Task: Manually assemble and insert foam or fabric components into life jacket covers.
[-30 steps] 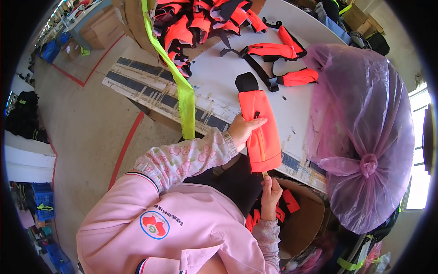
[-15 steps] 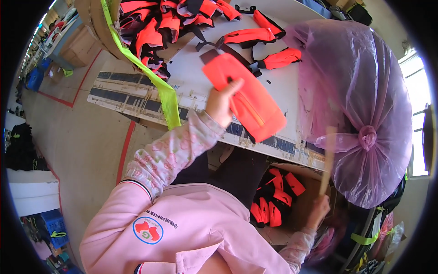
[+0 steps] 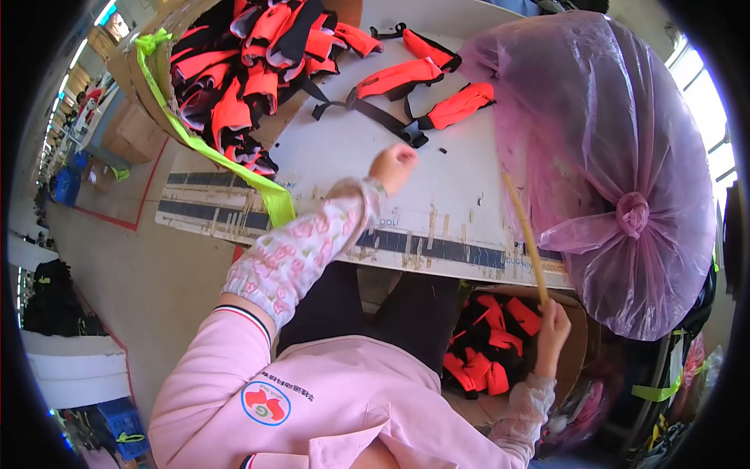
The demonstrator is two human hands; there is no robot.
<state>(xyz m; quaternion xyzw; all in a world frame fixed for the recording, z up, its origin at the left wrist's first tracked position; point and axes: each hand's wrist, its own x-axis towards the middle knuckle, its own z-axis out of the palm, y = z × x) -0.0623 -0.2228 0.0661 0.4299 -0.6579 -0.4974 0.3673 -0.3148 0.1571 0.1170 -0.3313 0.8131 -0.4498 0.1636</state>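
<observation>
My left hand (image 3: 393,166) is over the white table, its fingers curled closed, and I see nothing in them. Just beyond it lies a black strap with a buckle (image 3: 414,132), joined to the orange-and-black waist bags. One waist bag (image 3: 461,105) rests near the purple plastic, and another bag (image 3: 398,77) lies to its left. At the table's right front, my right hand (image 3: 553,324) is closed around the lower end of a thin wooden stick (image 3: 525,227), which slants up over the table edge. Below it, an open carton (image 3: 574,344) holds several orange bags (image 3: 486,371).
At the far left, a large carton (image 3: 144,86) edged with a yellow-green strip (image 3: 234,178) is heaped with orange-and-black pieces (image 3: 234,102). A big knotted purple plastic sack (image 3: 625,156) bulges over the table's right side. The worn table edge (image 3: 445,248) runs in front of my legs.
The orange bag has left my left hand, and that hand has closed. Orange bags in the lower carton lie differently. My right hand has risen slightly, and the stick now leans left.
</observation>
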